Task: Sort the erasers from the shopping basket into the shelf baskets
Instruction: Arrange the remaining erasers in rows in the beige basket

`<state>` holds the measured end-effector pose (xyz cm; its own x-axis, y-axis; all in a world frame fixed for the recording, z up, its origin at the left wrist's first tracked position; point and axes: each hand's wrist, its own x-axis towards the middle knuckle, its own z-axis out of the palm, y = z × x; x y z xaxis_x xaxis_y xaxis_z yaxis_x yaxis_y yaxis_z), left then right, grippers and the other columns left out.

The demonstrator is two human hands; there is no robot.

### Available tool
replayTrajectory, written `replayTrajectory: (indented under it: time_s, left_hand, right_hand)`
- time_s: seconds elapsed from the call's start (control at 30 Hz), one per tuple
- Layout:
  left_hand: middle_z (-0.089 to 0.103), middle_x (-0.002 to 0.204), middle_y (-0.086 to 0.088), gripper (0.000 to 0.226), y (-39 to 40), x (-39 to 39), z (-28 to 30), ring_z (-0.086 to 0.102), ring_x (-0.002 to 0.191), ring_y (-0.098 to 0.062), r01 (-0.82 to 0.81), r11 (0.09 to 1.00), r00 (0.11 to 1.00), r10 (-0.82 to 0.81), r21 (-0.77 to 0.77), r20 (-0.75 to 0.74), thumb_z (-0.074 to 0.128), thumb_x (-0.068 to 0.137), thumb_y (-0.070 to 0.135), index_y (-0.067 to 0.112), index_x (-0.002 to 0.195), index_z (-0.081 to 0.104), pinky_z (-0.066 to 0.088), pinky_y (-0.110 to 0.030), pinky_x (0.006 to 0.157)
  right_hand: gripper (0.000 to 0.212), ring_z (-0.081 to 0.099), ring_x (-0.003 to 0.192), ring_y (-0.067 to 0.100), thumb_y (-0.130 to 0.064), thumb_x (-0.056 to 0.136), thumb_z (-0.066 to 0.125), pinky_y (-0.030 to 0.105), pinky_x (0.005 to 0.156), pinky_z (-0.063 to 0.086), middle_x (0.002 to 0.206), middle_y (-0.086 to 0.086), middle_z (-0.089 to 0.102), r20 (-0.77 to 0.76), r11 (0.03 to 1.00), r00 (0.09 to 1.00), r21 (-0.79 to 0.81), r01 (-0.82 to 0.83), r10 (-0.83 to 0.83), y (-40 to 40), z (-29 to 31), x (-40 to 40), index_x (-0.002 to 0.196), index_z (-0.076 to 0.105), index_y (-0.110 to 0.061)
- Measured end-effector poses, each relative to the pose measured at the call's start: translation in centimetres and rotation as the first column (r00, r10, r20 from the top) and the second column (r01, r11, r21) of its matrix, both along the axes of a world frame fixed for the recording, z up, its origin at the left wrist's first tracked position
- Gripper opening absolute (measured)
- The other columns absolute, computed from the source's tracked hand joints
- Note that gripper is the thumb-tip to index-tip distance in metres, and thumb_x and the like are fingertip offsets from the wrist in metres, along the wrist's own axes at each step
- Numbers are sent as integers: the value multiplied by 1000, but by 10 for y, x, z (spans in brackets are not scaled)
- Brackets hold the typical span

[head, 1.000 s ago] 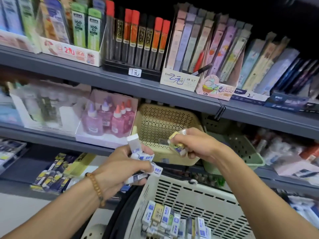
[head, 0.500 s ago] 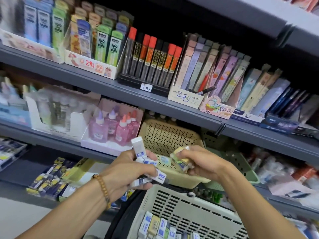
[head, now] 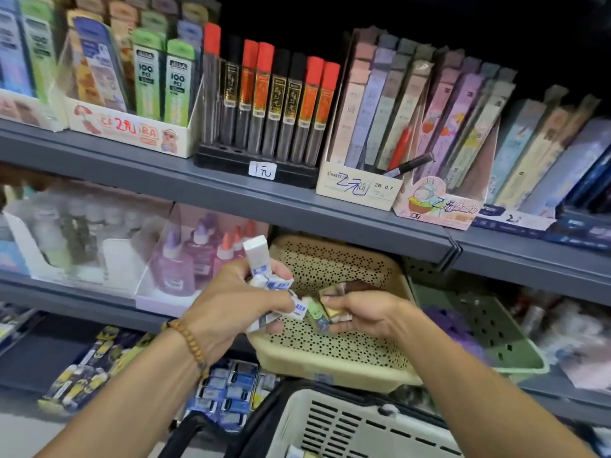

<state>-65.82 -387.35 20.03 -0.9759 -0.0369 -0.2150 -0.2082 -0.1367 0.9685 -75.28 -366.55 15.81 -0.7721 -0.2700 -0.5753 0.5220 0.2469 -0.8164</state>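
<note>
My left hand [head: 231, 309] grips a bunch of white erasers with blue labels [head: 264, 276]; one stands upright above my fingers. My right hand [head: 367, 314] pinches a few yellow-green erasers [head: 322, 314] over the front part of the beige perforated shelf basket [head: 330, 361]. The two hands nearly touch above that basket. A green shelf basket [head: 496, 328] stands to its right. The white shopping basket [head: 350, 424] sits at the bottom, only its slotted wall and rim showing.
Purple glue bottles in a clear box [head: 185, 262] stand left of the beige basket. The grey shelf [head: 297, 206] above carries pencil-lead tubes and boxed stationery. Packaged goods [head: 228, 391] lie on the lower shelf beneath my left wrist.
The view has tilted up and moved closer to the shelf. My right hand has lowered with its erasers into the beige basket's opening. The left hand keeps its bundle.
</note>
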Motion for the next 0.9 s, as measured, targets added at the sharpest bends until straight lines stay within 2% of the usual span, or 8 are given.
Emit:
replayTrajectory:
  time_s: [0.07, 0.2, 0.3, 0.4, 0.5, 0.67, 0.8, 0.9]
  left_hand:
    - [75, 88, -10, 34, -2, -2, -5, 74, 75, -24, -3, 1000, 1000, 3, -10, 4, 77, 64, -13, 18, 77, 72, 57, -29, 52]
    - [75, 85, -9, 34, -2, -4, -9, 74, 76, -24, -9, 1000, 1000, 9, -27, -7, 76, 64, -12, 21, 72, 73, 59, -32, 54]
    - [75, 82, -6, 33, 0, -5, -9, 74, 76, -24, 1, 1000, 1000, -1, -23, -13, 76, 65, -12, 20, 75, 72, 59, -32, 55]
    - [75, 81, -7, 32, 1, -7, -8, 74, 76, -25, 12, 1000, 1000, -12, -14, -12, 75, 66, -13, 18, 76, 71, 60, -33, 56]
    - [75, 85, -8, 32, 3, -9, -8, 74, 76, -24, 0, 1000, 1000, 0, -7, -8, 75, 67, -13, 16, 80, 71, 61, -34, 56]
    - [75, 87, -8, 33, 4, -11, -7, 74, 77, -25, -4, 1000, 1000, 4, -8, -19, 75, 66, -12, 17, 81, 72, 61, -34, 56]
    - [75, 88, -10, 32, 5, -14, -8, 74, 78, -26, -2, 1000, 999, 1, -4, -32, 75, 67, -13, 15, 82, 71, 61, -35, 58]
    - [75, 87, -9, 32, 6, -17, -9, 74, 78, -25, 3, 1000, 999, -4, -2, -39, 76, 67, -12, 18, 80, 72, 60, -32, 56]
  right_hand:
    - [11, 69, 83, 25, -3, 97, 54, 34, 66, 61, 95, 15, 69, 23, 999, 1000, 51, -8, 7, -3, -9, -7, 103, 59, -11]
    - [16, 66, 86, 16, -12, 94, 63, 25, 62, 56, 107, 11, 66, -16, 973, 1000, 229, 10, -6, -2, -22, -15, 109, 66, -11]
    - [11, 64, 66, 7, -22, 96, 61, 21, 53, 53, 95, 5, 68, -50, 934, 997, 356, -31, 52, 3, -22, -12, 101, 69, -16]
    - [13, 61, 65, 10, -25, 99, 56, 22, 57, 56, 89, 3, 63, -91, 888, 990, 457, -53, 106, 7, -18, -8, 93, 63, -16]
    - [22, 61, 77, 18, -27, 102, 49, 29, 71, 57, 91, 8, 59, -80, 785, 968, 602, -144, 238, 10, -15, -7, 109, 60, -9]
    - [14, 67, 78, 21, -8, 100, 50, 32, 71, 58, 92, 8, 68, -154, 932, 982, 358, -49, 110, 15, -10, -9, 109, 55, -17]
    - [16, 63, 86, 17, -21, 98, 57, 28, 68, 58, 100, 2, 66, -212, 810, 938, 576, -107, 275, 19, -10, -10, 111, 66, -18]
    - [25, 62, 100, 20, -29, 98, 57, 32, 86, 54, 115, 5, 66, -198, 660, 888, 737, -144, 415, 19, -8, -11, 118, 67, -18]
